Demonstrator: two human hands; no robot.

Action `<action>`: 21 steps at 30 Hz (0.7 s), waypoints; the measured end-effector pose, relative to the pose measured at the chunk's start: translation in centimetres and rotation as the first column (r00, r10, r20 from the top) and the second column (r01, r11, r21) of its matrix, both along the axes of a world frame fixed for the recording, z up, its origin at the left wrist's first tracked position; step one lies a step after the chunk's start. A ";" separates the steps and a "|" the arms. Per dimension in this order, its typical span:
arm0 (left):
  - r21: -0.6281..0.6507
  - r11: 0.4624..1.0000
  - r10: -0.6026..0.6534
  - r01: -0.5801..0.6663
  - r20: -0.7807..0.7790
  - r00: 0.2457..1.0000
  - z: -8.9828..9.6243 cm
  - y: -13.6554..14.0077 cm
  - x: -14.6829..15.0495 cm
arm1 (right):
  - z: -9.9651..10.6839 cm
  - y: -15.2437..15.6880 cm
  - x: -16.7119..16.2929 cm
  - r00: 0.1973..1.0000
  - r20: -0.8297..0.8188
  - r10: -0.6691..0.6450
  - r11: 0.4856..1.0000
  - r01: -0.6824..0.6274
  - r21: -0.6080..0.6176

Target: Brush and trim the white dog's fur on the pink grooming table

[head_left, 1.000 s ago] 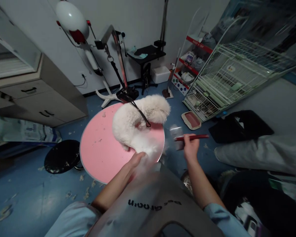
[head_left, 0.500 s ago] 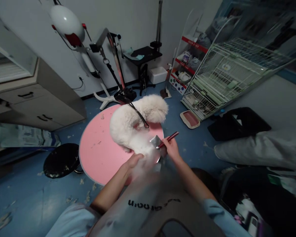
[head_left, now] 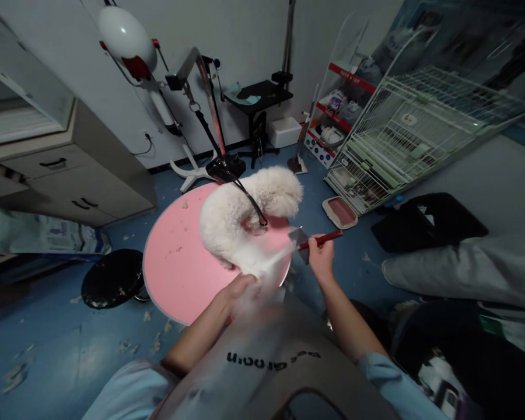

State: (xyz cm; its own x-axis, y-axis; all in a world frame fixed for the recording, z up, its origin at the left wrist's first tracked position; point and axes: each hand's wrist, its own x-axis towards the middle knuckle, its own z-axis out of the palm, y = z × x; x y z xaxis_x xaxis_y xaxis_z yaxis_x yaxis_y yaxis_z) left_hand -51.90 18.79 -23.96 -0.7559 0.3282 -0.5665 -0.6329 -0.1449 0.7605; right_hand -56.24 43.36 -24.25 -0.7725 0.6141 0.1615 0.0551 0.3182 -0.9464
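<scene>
Brush (head_left: 305, 244) seemingly between right fingers (head_left: 319, 249).

The dog's fur (head_left: 225, 217) looks fluffy, the tabletop (head_left: 181, 256) smooth.

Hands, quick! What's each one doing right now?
Left hand: touching the dog; can't tell if it's closed.
Right hand: closed, holding a red-handled brush.

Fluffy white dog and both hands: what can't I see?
Head view:
Fluffy white dog: no eyes or nose show; turned away or fur-covered, unclear.
Left hand: most fingers hidden behind the dog's hazy fur.
Flat metal tool with dark red handle, in the right hand: blurred, any bristles unclear.
</scene>
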 end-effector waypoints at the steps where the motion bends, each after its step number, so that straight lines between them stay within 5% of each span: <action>1: 0.073 0.997 -0.045 0.039 0.092 0.995 -0.1 -0.1 0.0 | 0.3 0.3 0.0 0.998 -0.033 -0.060 0.998 0.060 0.017; 3: 0.186 0.980 -0.112 0.071 0.222 0.969 -0.2 -0.3 -0.1 | 0.6 -0.4 0.4 0.995 -0.068 -0.067 0.997 0.064 -0.053; 8: 0.178 0.984 -0.069 0.032 0.204 0.977 -0.4 -0.6 -0.2 | -0.7 -2.7 0.8 0.953 0.075 0.294 0.932 -0.269 -0.245; 13: 0.140 0.988 -0.098 0.062 0.266 0.959 -1.2 -1.0 0.0 | -1.5 1.7 -0.8 0.985 0.094 -0.144 0.985 0.152 -0.079; 15: 0.151 0.985 -0.118 0.078 0.276 0.954 -1.4 -1.1 -0.1 | -1.6 1.1 -0.9 0.994 0.083 -0.067 0.989 0.077 -0.124; 18: 0.164 0.982 -0.130 0.092 0.234 0.964 -1.8 -1.2 -0.3 | -2.4 -1.3 -0.9 0.968 0.123 0.218 0.949 -0.181 -0.260; 21: 0.048 0.992 -0.121 0.115 0.140 0.983 -2.5 -1.5 -0.3 | -3.7 -0.7 -1.0 0.976 0.169 0.137 0.966 -0.094 -0.241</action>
State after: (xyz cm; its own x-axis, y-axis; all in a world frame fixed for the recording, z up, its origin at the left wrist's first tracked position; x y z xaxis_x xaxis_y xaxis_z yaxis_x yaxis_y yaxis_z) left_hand -52.19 17.28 -26.48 -0.6231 0.4346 -0.6503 -0.7487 -0.0909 0.6566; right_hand -57.25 42.70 -27.95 -0.8436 0.5224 -0.1243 0.2100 0.1078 -0.9718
